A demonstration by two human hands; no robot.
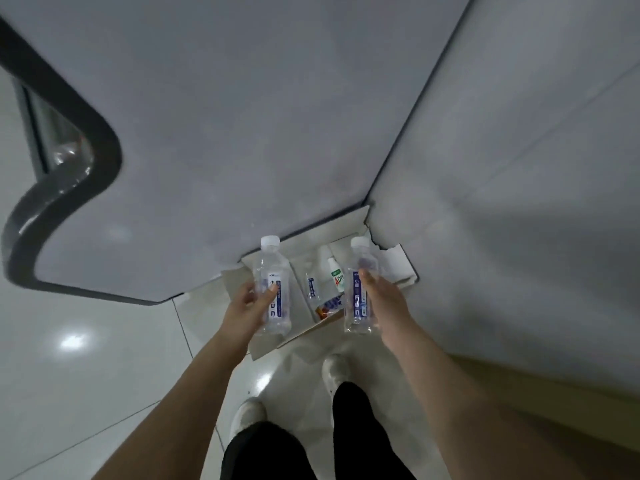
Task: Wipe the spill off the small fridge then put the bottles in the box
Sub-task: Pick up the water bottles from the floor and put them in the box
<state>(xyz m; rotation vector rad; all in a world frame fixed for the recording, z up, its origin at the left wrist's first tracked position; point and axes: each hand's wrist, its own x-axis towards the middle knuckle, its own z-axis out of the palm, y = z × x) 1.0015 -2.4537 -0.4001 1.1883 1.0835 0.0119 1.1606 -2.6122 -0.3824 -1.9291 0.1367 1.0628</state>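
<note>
I look straight down at an open cardboard box [301, 332] on the floor. My left hand [247, 306] grips a clear water bottle [272, 285] with a white cap and blue label, held upright above the box's left flap. My right hand [379, 296] grips a second clear water bottle [360, 289] of the same kind over the box's right side. Inside the box lie a clear bottle [311, 287], a small white bottle with a green label [336, 277] and a red and blue packet [329, 304].
A grey surface [225, 133] with a dark rim overhangs the box at the back and left. A pale wall [519, 202] rises on the right. Glossy floor tiles [86, 358] spread to the left. My two feet [334, 370] stand just before the box.
</note>
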